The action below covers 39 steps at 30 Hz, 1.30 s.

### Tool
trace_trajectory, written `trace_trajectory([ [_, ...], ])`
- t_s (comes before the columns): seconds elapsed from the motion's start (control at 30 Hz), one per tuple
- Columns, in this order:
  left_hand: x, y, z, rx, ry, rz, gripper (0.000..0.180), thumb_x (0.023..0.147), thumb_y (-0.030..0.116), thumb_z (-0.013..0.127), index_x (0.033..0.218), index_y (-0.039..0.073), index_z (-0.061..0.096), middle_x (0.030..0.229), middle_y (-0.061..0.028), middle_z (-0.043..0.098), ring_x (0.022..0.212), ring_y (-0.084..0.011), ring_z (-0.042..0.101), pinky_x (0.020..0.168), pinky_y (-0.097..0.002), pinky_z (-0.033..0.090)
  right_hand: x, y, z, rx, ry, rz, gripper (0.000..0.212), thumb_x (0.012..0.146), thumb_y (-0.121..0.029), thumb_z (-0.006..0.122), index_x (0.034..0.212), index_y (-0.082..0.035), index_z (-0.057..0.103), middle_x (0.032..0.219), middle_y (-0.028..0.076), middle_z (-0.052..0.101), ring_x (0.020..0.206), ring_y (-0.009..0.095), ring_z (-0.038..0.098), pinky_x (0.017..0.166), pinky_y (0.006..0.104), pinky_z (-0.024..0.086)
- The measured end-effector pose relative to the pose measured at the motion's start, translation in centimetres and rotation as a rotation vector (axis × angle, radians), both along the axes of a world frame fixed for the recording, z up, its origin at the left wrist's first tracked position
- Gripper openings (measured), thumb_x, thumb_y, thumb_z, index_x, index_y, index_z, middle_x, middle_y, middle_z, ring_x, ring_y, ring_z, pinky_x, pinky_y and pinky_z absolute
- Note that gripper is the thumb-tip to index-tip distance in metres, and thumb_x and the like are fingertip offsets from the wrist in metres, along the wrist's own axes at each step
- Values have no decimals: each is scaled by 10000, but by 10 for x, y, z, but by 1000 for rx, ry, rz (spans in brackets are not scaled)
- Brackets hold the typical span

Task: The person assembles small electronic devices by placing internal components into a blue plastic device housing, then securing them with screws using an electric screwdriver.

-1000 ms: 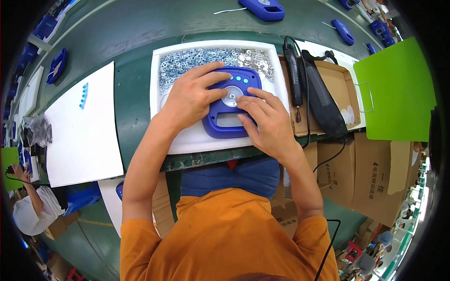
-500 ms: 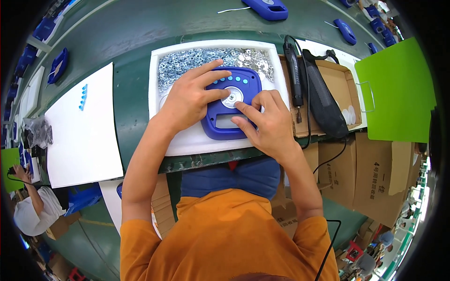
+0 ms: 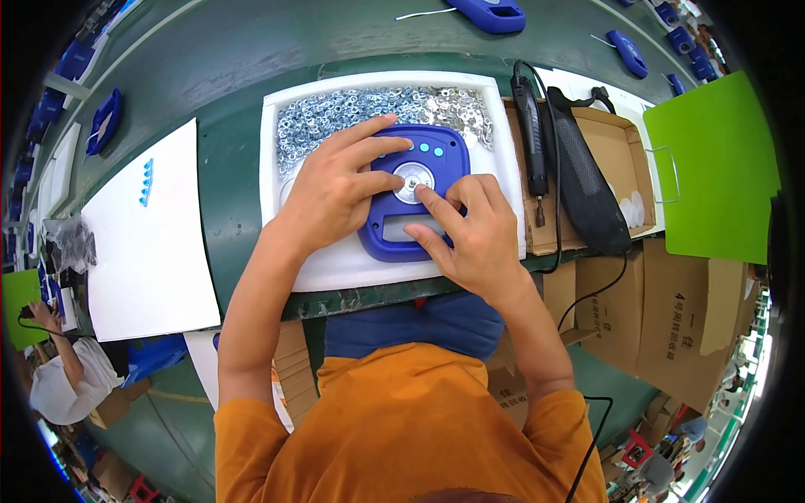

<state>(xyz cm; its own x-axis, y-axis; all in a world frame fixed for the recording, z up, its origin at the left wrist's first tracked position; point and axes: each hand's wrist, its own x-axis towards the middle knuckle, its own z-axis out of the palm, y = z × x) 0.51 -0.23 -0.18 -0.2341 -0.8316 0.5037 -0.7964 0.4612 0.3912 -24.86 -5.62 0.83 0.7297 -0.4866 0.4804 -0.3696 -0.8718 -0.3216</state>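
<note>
A blue plastic housing (image 3: pixel 451 159) with a handle slot lies on the white foam tray (image 3: pixel 269 168). Set in it is a round silver metal disc (image 3: pixel 414 171) with a small metal part at its centre; small turquoise dots run above. My left hand (image 3: pixel 340 184) spreads over the housing's left side, its index fingertip on the disc's left edge. From the right, my right hand (image 3: pixel 480 230) puts its index fingertip on the disc beside the centre. Its thumb is apart, over the handle slot, and its other fingers are bent. No held thing shows in either hand.
Many metal nuts or washers (image 3: pixel 335 109) fill the tray's far side. Rightward are a black electric screwdriver (image 3: pixel 529 126), a black mesh sleeve (image 3: pixel 587 176), a cardboard box (image 3: pixel 619 138) and a green board (image 3: pixel 717 159). A white sheet (image 3: pixel 151 260) lies left; another housing (image 3: pixel 495 17) lies beyond.
The housing sits slightly nearer me, and my left hand has shifted with it. My right index fingertip has moved a little left, closer to the disc's centre.
</note>
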Motion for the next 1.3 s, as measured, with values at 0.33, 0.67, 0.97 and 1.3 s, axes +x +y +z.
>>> trace_trajectory([
  [0.33,-1,-1,1,-10,6,0,228,785,-47,792,947,81,888,1347,-79,819,1469,-346,677,1133,-482,604,0,-2,-11,-22,-67,9,393,869,-282,942,1166,-36,860,913,52,564,866,251,595,697,380,522],
  [0.67,-2,0,7,50,39,-9,285,860,-122,747,991,82,896,1343,-93,835,1487,-376,673,1175,-506,579,1,0,-10,-12,-71,-33,384,850,-286,948,1145,-53,867,907,36,560,869,234,597,684,362,521],
  [0.97,-3,0,8,80,46,-12,262,908,-106,740,986,85,901,1349,-86,836,1495,-373,667,1194,-509,570,1,0,-10,-4,-74,-49,391,845,-269,956,1170,-69,872,899,32,558,864,229,589,662,362,505],
  [1.3,-3,1,9,62,4,21,280,893,-113,737,977,95,904,1326,-81,842,1483,-370,677,1185,-515,573,0,-3,-10,-10,-47,-12,404,873,-315,944,1168,-51,861,907,26,559,895,217,606,680,353,532],
])
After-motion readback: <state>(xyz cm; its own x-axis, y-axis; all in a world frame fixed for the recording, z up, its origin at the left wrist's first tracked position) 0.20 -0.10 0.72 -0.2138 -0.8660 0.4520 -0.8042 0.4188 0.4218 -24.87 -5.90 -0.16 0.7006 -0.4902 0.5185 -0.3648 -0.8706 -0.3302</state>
